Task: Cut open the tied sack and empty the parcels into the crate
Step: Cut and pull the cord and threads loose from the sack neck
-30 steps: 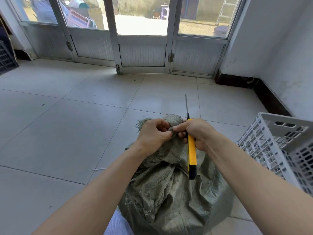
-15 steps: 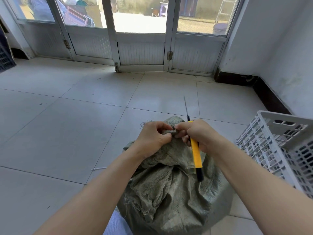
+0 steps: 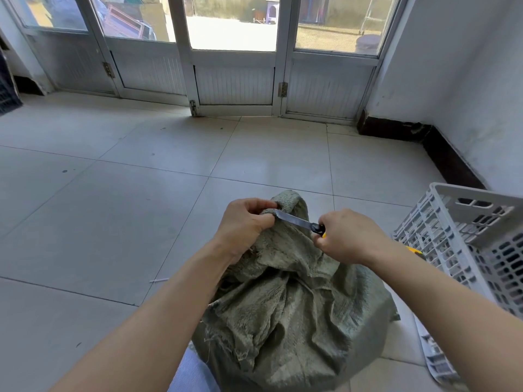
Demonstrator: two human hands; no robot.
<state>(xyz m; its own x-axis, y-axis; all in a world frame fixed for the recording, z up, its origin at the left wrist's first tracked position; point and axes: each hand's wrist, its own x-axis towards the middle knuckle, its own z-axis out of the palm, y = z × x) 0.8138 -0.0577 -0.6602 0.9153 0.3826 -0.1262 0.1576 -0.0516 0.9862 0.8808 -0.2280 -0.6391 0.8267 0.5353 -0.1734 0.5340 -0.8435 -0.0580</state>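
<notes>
The left hand [image 3: 243, 226] grips the gathered neck of the green woven sack [image 3: 285, 315]. The right hand [image 3: 343, 236] is closed around the handle of a yellow utility knife [image 3: 294, 221], blade extended, its tip at the neck beside the left fingers. The sack stands on the tiled floor [image 3: 113, 222]. A white slatted crate [image 3: 475, 236] sits just to its right.
</notes>
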